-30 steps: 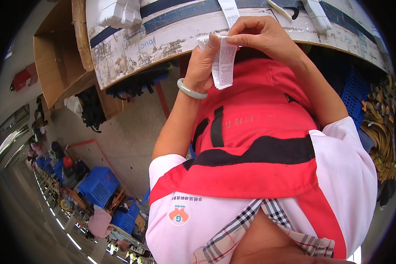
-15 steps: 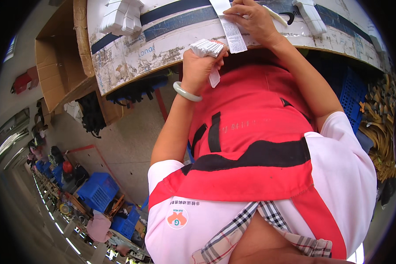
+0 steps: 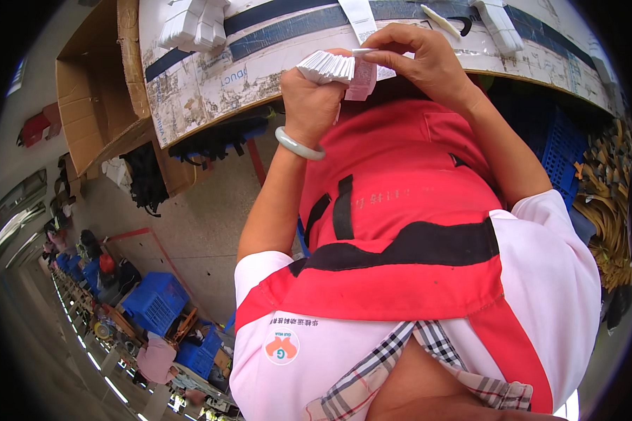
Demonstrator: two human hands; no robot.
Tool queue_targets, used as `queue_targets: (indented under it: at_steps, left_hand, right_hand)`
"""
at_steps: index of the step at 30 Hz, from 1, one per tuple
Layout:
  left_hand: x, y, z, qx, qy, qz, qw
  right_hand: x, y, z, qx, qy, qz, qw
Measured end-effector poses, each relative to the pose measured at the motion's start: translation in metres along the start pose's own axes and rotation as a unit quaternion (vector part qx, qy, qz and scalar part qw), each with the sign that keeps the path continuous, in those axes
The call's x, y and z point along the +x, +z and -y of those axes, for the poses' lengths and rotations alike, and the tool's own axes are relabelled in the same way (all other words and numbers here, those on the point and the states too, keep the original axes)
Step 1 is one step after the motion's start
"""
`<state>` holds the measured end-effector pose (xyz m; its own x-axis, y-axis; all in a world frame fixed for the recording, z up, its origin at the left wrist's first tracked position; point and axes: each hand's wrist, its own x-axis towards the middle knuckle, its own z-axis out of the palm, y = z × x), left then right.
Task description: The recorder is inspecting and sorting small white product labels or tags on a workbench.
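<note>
Now the left hand [image 3: 314, 95] is clenched around a fanned stack of white paper tags [image 3: 328, 66], held upright just under the worn edge of the worktable [image 3: 211, 91], upper centre of the frame. A pale jade-coloured bangle [image 3: 298, 146] sits on that wrist. The right hand [image 3: 425, 63] has come back from the tabletop, where it was half a second ago, and its fingertips [image 3: 380, 52] pinch a single tag [image 3: 361, 78] against the stack's right side. Judgement: one more tag is being joined to the bundle, so collecting goes on.

A long white strip [image 3: 358, 15] lies on the table directly above the hands; more white tag bundles [image 3: 189, 24] lie at upper left, and another [image 3: 497, 24] at upper right.

Containers: an open cardboard box [image 3: 95, 105] at upper left, its inside appearing empty from this angle. Blue plastic crates [image 3: 154, 302] stand at lower left on the floor; contents too small to tell. Another blue crate [image 3: 558, 151] sits under the table at right, beside a heap of tan strips [image 3: 611, 196].
</note>
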<state>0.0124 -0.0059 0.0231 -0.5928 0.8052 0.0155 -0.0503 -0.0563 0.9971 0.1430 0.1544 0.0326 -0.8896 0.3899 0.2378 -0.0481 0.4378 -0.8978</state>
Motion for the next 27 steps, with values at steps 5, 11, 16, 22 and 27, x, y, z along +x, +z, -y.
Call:
queue_targets:
  at_steps: [5, 11, 16, 22, 27]
  left_hand:
    - [-0.002, 0.003, -0.007, -0.007, 0.017, 0.002, 1.0]
    - [-0.003, -0.001, 0.0, -0.003, 0.002, 0.007, 1.0]
    - [-0.006, -0.002, 0.004, -0.009, -0.019, 0.002, 1.0]
    - [-0.008, 0.0, 0.011, -0.015, 0.01, -0.003, 1.0]
    - [-0.011, 0.002, 0.01, -0.04, -0.015, 0.009, 0.999]
  right_hand:
    - [-0.001, 0.001, 0.005, 0.045, 0.063, 0.022, 0.997]
    - [-0.002, 0.002, 0.004, 0.052, 0.064, 0.033, 0.996]
    - [-0.006, -0.001, 0.004, 0.071, 0.103, 0.058, 0.99]
    - [-0.007, 0.0, 0.002, 0.058, 0.103, 0.059, 0.991]
    - [-0.006, 0.002, 0.0, 0.024, 0.047, 0.055, 0.997]
